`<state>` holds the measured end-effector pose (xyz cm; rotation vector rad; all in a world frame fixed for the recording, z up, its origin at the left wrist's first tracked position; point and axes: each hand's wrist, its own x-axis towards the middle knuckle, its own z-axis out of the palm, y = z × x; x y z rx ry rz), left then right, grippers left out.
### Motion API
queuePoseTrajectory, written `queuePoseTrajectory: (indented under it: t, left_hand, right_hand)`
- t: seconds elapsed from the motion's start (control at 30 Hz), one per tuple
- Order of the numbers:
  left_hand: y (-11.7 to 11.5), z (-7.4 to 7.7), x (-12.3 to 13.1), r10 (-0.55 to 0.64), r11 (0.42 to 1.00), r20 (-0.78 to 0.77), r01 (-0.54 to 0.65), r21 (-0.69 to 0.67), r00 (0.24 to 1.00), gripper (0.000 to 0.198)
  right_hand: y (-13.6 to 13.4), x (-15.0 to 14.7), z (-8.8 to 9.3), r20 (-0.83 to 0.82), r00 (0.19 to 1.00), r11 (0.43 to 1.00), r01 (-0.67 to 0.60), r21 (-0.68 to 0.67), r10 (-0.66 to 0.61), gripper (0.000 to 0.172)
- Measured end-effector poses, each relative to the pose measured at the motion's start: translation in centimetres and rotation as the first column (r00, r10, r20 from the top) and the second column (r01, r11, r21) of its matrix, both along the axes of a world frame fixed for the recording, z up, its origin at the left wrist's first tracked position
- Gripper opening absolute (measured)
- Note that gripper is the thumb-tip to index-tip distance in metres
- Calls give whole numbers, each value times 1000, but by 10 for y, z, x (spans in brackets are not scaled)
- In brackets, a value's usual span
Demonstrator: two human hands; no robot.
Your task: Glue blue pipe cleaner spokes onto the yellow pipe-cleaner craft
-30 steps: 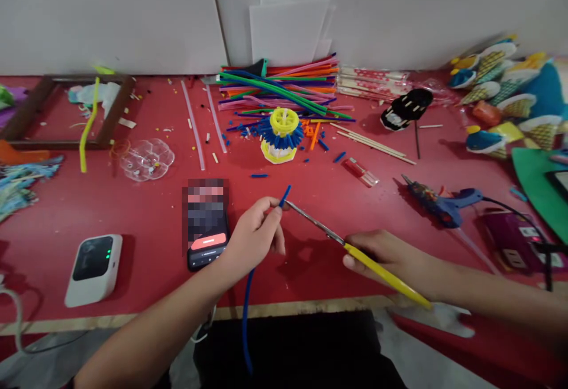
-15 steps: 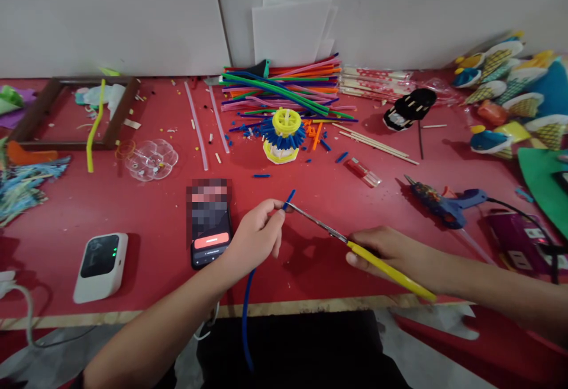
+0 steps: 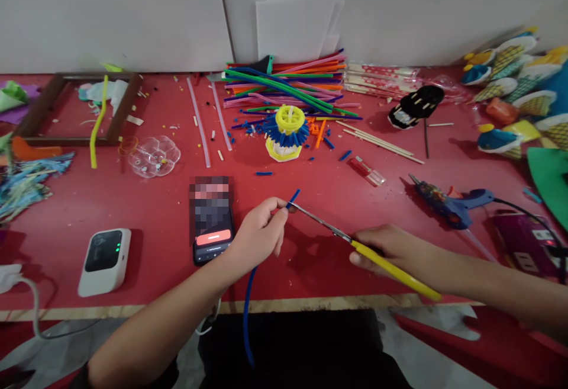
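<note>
My left hand (image 3: 257, 236) pinches a long blue straw (image 3: 247, 312) whose short tip sticks out past my fingers, while the rest hangs down over the table edge. My right hand (image 3: 390, 253) grips yellow-handled scissors (image 3: 355, 244). Their metal blades reach left and meet the blue straw just beyond my left fingertips. Behind them stands a yellow and blue straw model (image 3: 286, 134) among cut blue pieces.
A phone (image 3: 210, 220) lies left of my left hand, a white device (image 3: 105, 260) further left. A pile of coloured straws (image 3: 284, 84) lies at the back. A blue glue gun (image 3: 448, 204) and power strip (image 3: 526, 238) sit at right. A red lighter (image 3: 366, 171) lies mid-table.
Both hands keep their hold; the view has shifted slightly, so everything sits a little further right and higher in the picture.
</note>
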<state>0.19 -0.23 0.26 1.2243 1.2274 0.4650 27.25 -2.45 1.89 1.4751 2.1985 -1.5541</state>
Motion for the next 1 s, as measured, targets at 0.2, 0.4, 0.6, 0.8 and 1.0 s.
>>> queuePoseTrajectory:
  t: [0.2,0.4,0.6,0.8,1.0]
  left_hand:
    - [1,0,1,-6,1000,-12,6,24,1000,19]
    - [1,0,2,6,999,-31,-5,48,999,19]
    - [0,2,3,8,999,-52,-7,35,999,18]
    - [1,3,5,10,1000,-91,-9,9,996,18]
    - [2,-1,3,-37,999,-88,35,-23,995,18]
  right_hand:
    - [2,-1,2,-11,1000,1000,7,-16,-7,69]
    - [2,-4,-6,71,990,989,129,-69,-124,76]
    - [6,-2,-10,82,994,996,75,-43,-71,76]
    - [5,-3,-7,90,994,996,74,-57,-69,73]
    - [2,-6,0,27,998,995,64,-79,-62,72]
